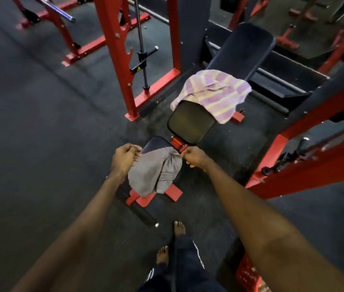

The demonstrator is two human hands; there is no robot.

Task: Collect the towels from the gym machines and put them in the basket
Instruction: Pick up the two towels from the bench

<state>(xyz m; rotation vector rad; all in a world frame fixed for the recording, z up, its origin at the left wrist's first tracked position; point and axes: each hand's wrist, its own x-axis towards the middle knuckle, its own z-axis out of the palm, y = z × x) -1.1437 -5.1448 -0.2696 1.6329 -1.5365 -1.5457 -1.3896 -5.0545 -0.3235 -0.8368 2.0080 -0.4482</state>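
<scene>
I see left hand [124, 158] and right hand [194, 157] each clenched on grey cloth towel [154, 175] corners, above black padded surface [191, 123]; striped purple towel [213, 93] overhangs far edge; open floor [40, 133] left.

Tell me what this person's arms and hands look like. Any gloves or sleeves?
No gloves and no sleeves in view: both arms are bare from the hands up to the picture's edge. The left hand and right hand wear no rings or watch that I can make out. Lower down, dark trousers with white side stripes show, and the feet are bare.
</scene>
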